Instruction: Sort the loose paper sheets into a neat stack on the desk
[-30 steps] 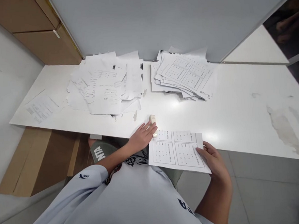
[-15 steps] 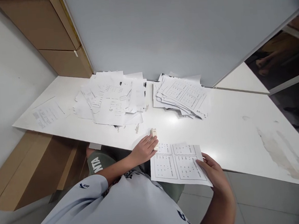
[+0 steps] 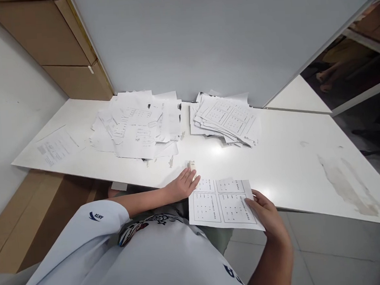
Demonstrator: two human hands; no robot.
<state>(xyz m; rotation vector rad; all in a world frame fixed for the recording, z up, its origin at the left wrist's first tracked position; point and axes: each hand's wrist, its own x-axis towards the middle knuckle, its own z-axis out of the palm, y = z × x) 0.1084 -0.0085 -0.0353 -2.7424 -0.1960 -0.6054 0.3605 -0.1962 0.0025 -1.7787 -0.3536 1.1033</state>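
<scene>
My right hand (image 3: 265, 213) grips the right edge of a printed sheet (image 3: 220, 203) with four grid boxes, which hangs half over the near edge of the white table (image 3: 292, 170). My left hand (image 3: 182, 185) lies flat on the table by the sheet's upper left corner, fingers stretched out. Its fingertips touch a small cream-coloured object (image 3: 192, 165), too small to name.
A loose heap of printed papers (image 3: 136, 124) lies at the back left, a fanned stack of grid sheets (image 3: 224, 119) at the back middle, one single sheet (image 3: 55, 146) far left. Behind them stands a grey partition (image 3: 202, 41). Cardboard boxes (image 3: 49, 43) sit at the left. A stain (image 3: 345, 183) marks the table's right part.
The camera view has shifted a little. My hands and the sheet stay about where they were, my left fingers still at the small cream object.
</scene>
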